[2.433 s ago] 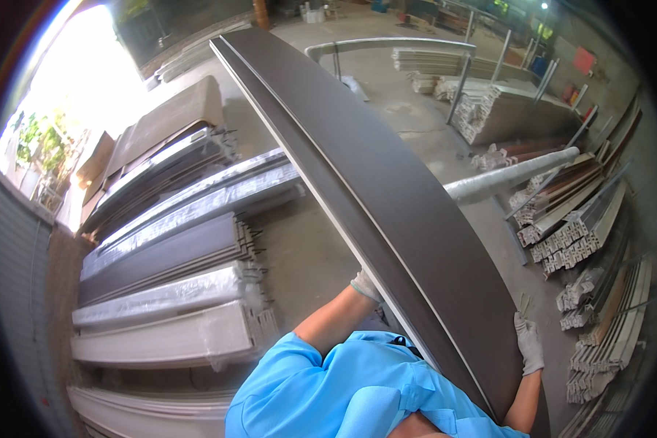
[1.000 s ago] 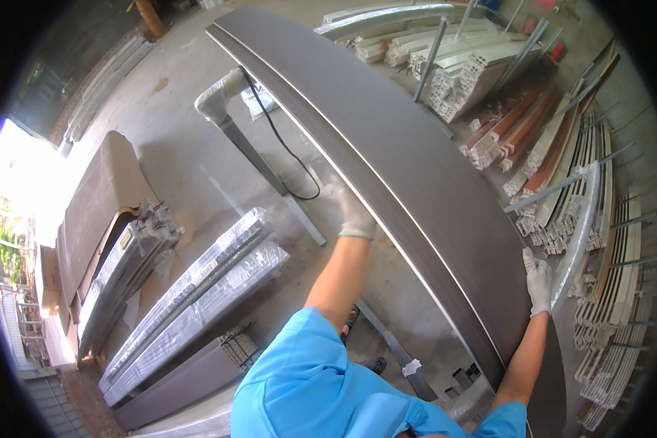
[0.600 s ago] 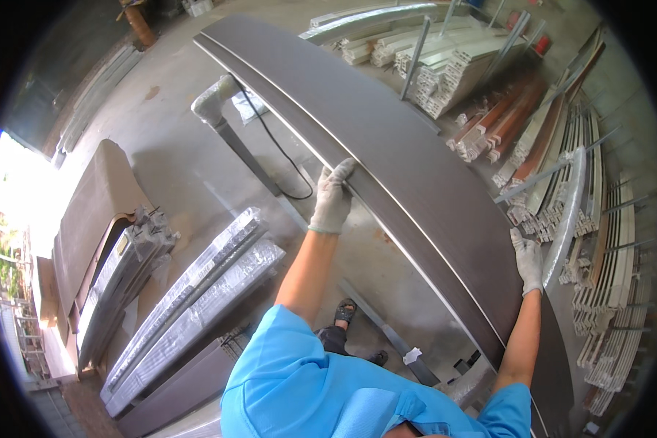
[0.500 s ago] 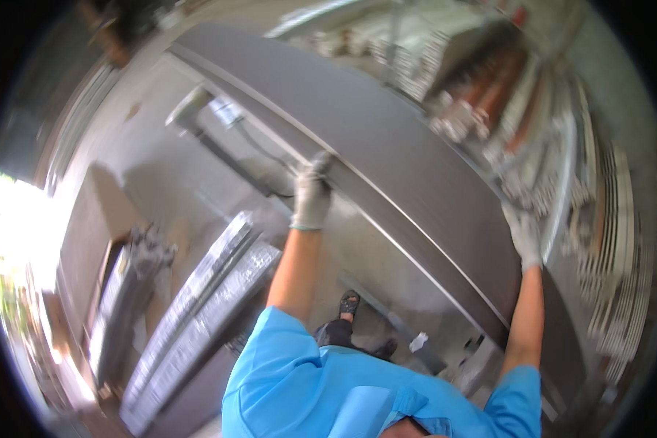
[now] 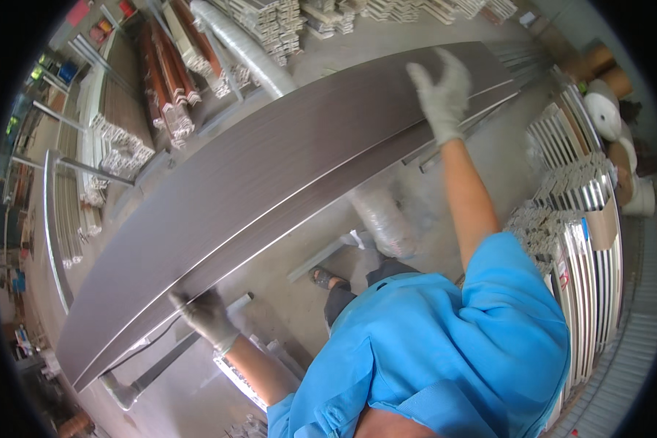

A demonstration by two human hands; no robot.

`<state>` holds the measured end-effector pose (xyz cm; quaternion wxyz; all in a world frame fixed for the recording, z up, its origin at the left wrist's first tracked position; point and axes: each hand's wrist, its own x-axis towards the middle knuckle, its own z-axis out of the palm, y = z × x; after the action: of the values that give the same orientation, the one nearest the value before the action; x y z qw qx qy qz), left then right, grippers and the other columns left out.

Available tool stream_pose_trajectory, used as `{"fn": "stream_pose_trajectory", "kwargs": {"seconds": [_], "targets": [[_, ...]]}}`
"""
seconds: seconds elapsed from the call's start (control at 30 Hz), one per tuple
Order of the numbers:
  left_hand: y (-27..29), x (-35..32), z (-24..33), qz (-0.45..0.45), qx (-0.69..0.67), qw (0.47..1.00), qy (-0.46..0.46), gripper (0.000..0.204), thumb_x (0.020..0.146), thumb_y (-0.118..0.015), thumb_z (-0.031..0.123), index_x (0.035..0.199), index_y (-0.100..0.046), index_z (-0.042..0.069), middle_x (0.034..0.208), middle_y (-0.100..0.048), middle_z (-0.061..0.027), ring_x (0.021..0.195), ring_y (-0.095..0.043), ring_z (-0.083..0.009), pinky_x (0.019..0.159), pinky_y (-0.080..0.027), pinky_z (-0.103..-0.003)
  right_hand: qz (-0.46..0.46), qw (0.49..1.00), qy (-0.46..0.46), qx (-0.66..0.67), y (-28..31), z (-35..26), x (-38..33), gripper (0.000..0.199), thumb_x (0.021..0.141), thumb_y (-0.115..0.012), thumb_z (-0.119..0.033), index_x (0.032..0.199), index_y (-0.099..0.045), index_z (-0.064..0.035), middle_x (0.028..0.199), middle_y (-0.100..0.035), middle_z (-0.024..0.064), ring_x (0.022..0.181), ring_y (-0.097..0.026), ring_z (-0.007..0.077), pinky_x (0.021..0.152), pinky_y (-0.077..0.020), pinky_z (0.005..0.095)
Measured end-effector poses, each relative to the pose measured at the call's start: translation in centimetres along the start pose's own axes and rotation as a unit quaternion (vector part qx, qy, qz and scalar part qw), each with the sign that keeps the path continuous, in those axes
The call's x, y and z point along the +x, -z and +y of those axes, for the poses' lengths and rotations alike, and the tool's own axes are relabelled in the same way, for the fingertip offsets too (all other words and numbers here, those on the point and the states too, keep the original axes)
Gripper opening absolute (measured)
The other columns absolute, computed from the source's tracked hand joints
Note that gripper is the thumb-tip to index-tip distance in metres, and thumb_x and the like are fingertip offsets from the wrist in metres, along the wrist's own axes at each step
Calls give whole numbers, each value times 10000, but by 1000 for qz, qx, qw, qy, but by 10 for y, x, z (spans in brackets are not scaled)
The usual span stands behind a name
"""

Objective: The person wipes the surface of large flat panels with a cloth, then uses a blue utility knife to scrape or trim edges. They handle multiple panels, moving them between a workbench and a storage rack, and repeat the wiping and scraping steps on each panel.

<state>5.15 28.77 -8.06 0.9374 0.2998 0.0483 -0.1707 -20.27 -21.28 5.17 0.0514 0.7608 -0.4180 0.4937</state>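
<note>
A long dark brown panel (image 5: 270, 146) spans the view from lower left to upper right, with a stepped, light-lined near edge. My left hand (image 5: 208, 320), in a pale work glove, is closed on the panel's near edge toward its left end; some of its fingers are in shadow. My right hand (image 5: 444, 95), gloved the same way, is over the panel's right part with thumb and fingers spread. Whether its palm touches the surface I cannot tell.
Bundles of long profiles (image 5: 120, 135) lie on racks beyond the panel, beside a wrapped roll (image 5: 244, 47). Stacked white profiles (image 5: 588, 292) stand at my right. A metal stand (image 5: 150, 372) is under the panel's left end. Another wrapped roll (image 5: 383, 219) lies near my feet.
My view has swung to the right, and the panel now slants up to the right instead of down. My right hand has spread its fingers; my left is still at the near edge.
</note>
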Motion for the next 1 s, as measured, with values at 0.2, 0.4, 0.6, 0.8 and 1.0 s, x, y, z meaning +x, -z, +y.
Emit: {"fn": "stream_pose_trajectory", "kwargs": {"seconds": [0.2, 0.4, 0.6, 0.8, 1.0], "targets": [[-46, -24, -48, 112, 203, 972, -38, 414, 998, -646, 330, 1313, -614, 64, 1198, -679, -86, 1088, -629, -230, 892, -557, -423, -140, 789, -492, 341, 27, 151, -39, 661, 891, -731, -290, 1449, -523, -3, 1494, -508, 175, 1375, -475, 304, 1149, -374, 401], [-46, -16, -37, 87, 97, 989, -68, 441, 1036, -598, 389, 1299, -589, 34, 1185, -664, -96, 1054, -660, -243, 803, -599, -432, -90, 744, -515, 415, -3, 199, -61, 612, 847, -844, -295, 1286, -610, 61, 1310, -615, 115, 1125, -584, 232, 958, -493, 379], [-24, -5, 5, 145, 93, 981, -94, 380, 1030, -611, 374, 1215, -608, 42, 1116, -688, -110, 967, -701, -273, 775, -622, -450, -179, 723, -518, 420, 24, 190, -90, 590, 889, -802, -320, 1311, -609, 43, 1310, -629, 114, 1165, -585, 235, 1001, -486, 360], [50, 2, 59, 209, 199, 942, -172, 413, 990, -667, 432, 1221, -652, 90, 1026, -684, -24, 772, -551, -142, 666, -455, -330, -238, 559, -581, 542, 83, 94, -128, 512, 948, -722, -272, 1360, -593, 3, 1346, -626, 109, 1219, -586, 241, 1026, -494, 368], [96, 15, 134, 137, 483, 839, -210, 439, 1011, -568, 360, 1337, -583, 65, 1101, -638, -30, 890, -591, -141, 672, -482, -274, -266, 616, -562, 483, 120, 22, -158, 503, 967, -647, -410, 1352, -616, -89, 1266, -607, 31, 1101, -565, 172, 974, -456, 325]]}}
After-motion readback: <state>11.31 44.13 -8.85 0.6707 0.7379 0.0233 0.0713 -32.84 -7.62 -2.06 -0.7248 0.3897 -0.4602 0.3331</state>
